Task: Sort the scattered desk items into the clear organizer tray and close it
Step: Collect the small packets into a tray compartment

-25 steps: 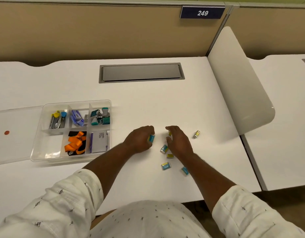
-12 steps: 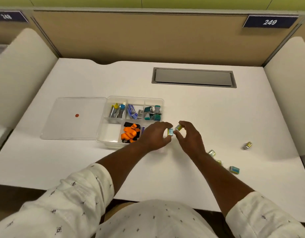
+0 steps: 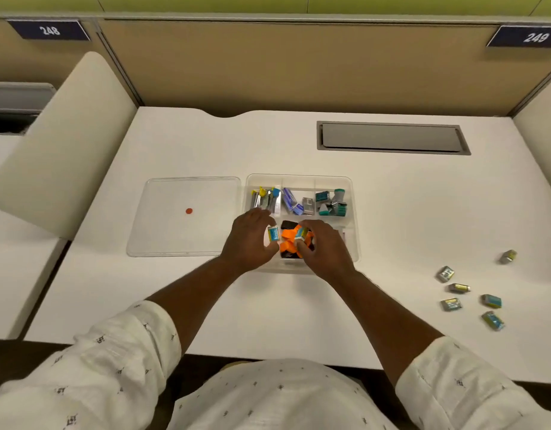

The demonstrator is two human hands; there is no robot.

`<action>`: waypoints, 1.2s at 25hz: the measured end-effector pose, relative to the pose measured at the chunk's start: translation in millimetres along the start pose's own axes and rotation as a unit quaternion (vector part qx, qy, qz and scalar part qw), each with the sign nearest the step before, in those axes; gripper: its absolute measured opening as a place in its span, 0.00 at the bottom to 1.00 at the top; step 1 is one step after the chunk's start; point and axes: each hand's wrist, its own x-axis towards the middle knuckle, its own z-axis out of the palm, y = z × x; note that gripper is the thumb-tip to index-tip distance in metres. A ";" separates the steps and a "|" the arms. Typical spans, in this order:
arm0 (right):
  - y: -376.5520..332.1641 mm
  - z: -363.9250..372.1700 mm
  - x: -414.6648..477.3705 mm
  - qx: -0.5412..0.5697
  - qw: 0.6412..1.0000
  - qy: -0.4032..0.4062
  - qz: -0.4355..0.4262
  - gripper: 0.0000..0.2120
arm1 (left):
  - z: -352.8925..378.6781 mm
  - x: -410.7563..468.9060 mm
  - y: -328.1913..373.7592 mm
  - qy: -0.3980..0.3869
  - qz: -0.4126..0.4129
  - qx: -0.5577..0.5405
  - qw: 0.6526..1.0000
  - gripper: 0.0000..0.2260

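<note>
Hovering over the organizer tray in the head view, the left hand is pinching one small blue packet and the right hand is gripping another. The front-left compartment is sitting directly under the left hand, nearer to it. Six loose packets are lying well right; the lid is lying left. Versus half a second earlier, both hands are now over the tray, not beside it.
</note>
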 end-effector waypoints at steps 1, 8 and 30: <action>-10.3 9.8 0.5 -0.003 1.000 -0.006 0.005 0.22 | -3.4 -5.0 -13.0 -0.002 -0.004 0.012 1.000 0.21; -50.9 50.8 5.2 -0.055 0.997 -0.044 -0.005 0.24 | -16.2 -15.1 -53.9 -0.056 -0.005 0.034 0.998 0.22; 48.7 -34.5 -74.7 -0.088 0.990 0.103 0.036 0.24 | 26.8 6.6 72.8 -0.088 0.104 -0.028 0.990 0.28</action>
